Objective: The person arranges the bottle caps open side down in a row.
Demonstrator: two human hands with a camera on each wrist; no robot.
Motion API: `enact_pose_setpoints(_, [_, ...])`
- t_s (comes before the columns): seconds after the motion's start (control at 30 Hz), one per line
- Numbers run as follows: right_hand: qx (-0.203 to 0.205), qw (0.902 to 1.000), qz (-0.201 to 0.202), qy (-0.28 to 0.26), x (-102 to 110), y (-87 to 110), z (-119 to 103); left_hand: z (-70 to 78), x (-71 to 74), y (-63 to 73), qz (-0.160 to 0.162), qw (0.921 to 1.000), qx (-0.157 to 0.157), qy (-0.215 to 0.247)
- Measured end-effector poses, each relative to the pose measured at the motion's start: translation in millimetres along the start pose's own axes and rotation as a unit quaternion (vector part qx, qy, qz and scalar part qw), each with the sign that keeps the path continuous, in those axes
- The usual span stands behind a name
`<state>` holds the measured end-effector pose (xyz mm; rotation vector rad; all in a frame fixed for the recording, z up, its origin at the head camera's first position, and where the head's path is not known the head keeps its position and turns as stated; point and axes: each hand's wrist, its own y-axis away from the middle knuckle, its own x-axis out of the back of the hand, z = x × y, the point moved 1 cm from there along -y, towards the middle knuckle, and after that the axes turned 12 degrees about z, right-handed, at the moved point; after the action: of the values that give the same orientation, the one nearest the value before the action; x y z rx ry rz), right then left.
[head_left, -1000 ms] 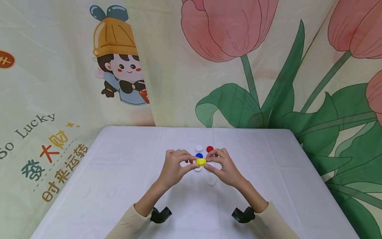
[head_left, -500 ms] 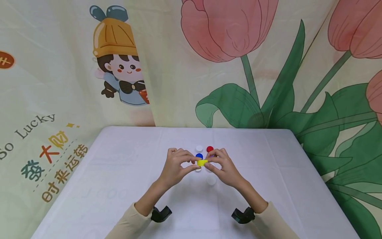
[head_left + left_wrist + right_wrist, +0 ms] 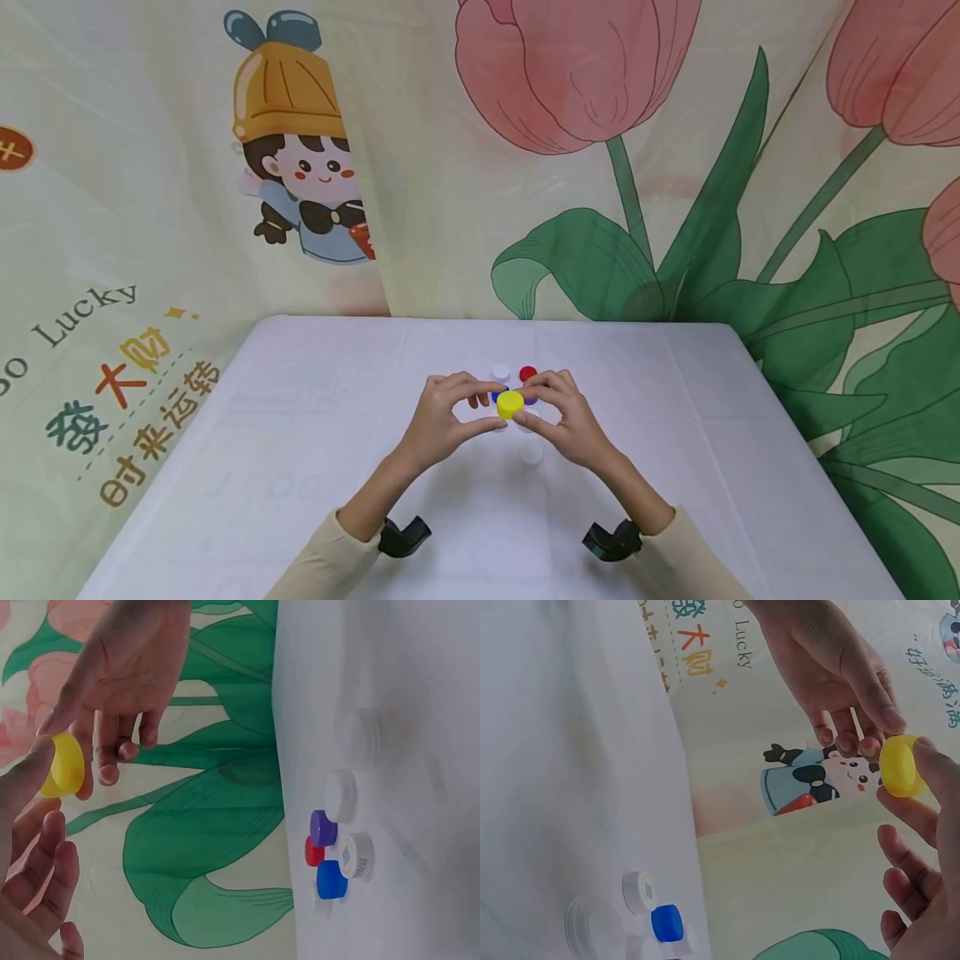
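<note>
Above the table, between the two hands, is a small round yellow bottle cap (image 3: 510,405), its flat face turned toward the head camera. My right hand (image 3: 567,422) pinches its right side with thumb and index finger. The thumb and index finger of my left hand (image 3: 444,419) lie at the cap's upper and lower left edge. In the left wrist view the left thumb overlaps the yellow cap (image 3: 67,766). The right wrist view has the right thumb and index finger on the yellow cap (image 3: 900,766). Other fingers of both hands are loosely bent.
Below the hands, on the white-clothed table (image 3: 337,367), stand a red cap (image 3: 528,373), a blue cap (image 3: 332,880), a purple cap (image 3: 324,828), a printed white cap (image 3: 356,855) and several clear or whitish ones, including a clear cap (image 3: 365,739). A printed backdrop hangs behind.
The yellow cap has turned from edge-on to face-on and shifted slightly right. The left thumb and index finger have spread a little wider. The caps on the table stay put.
</note>
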<state>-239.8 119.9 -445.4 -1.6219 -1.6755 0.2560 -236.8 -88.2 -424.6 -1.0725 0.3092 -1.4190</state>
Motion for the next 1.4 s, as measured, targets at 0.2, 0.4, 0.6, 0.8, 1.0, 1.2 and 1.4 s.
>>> enact_pose_setpoints(0.2, [0.005,1.0000,0.001,-0.004,1,1.5,1,0.3,-0.4,2.0,-0.002,0.9998,0.021,0.003])
enact_pose_setpoints(0.4, [0.005,1.0000,0.003,-0.004,1,0.5,-4,0.1,-0.7,2.4,0.002,0.9998,0.019,-0.003])
enact_pose_setpoints(0.6, [0.024,0.9995,0.017,0.013,-4,1.2,6,-5.3,-3.7,5.7,0.001,0.9993,0.033,-0.016])
enact_pose_setpoints(0.8, [0.013,0.9984,0.005,0.056,-19,13.6,25,-25.7,-13.3,21.2,-0.046,0.9948,0.069,-0.059])
enact_pose_setpoints(1.0, [-0.008,0.9922,-0.043,0.117,-34,28.9,45,-43.4,-23.4,37.2,-0.120,0.9806,0.098,-0.120])
enact_pose_setpoints(1.2, [0.006,0.9793,-0.087,0.183,-43,35.9,55,-55.9,-33.3,46.5,-0.174,0.9651,0.097,-0.170])
enact_pose_setpoints(1.4, [0.004,0.9701,-0.119,0.211,-48,37.7,61,-59.4,-39.0,49.2,-0.185,0.9592,0.088,-0.195])
